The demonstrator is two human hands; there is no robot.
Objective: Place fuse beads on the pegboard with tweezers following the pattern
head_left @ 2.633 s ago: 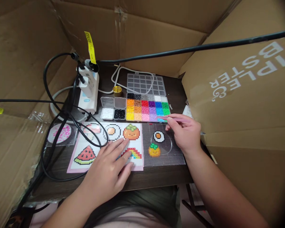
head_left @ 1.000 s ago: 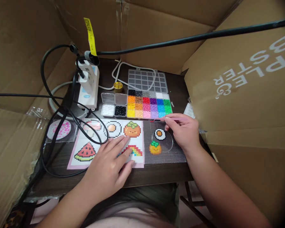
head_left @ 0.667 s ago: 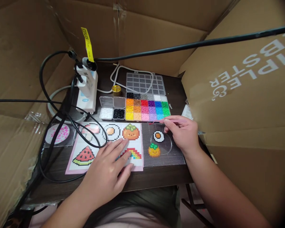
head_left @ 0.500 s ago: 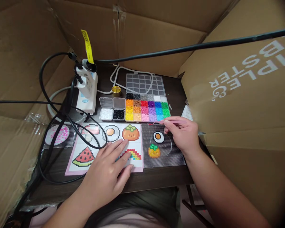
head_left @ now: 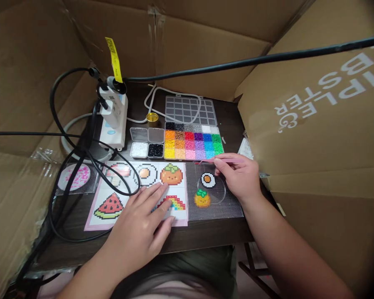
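My right hand (head_left: 239, 174) pinches pink tweezers (head_left: 229, 160), whose bent tip points left over the top edge of a clear pegboard (head_left: 227, 209). A few red beads (head_left: 197, 163) lie near that tip. On the board sit a fried-egg bead design (head_left: 208, 180) and an orange persimmon bead design (head_left: 202, 199) with green leaves. My left hand (head_left: 146, 218) lies flat with fingers spread on the pattern sheet (head_left: 93, 222). It partly covers a rainbow pattern (head_left: 176, 202); watermelon (head_left: 110, 206) and persimmon (head_left: 171, 174) patterns show beside it.
A compartment box of coloured beads (head_left: 193, 143) stands behind the board. Left of it are small boxes of white beads (head_left: 139, 150) and black beads (head_left: 156, 150), and a gold tin (head_left: 152, 120). Black cables (head_left: 90, 155) loop from a power strip (head_left: 114, 135) over the sheet's left side. Cardboard walls (head_left: 202, 33) surround the table.
Both hands stay nearly in place. My right hand and the tweezers have shifted very slightly to the left.
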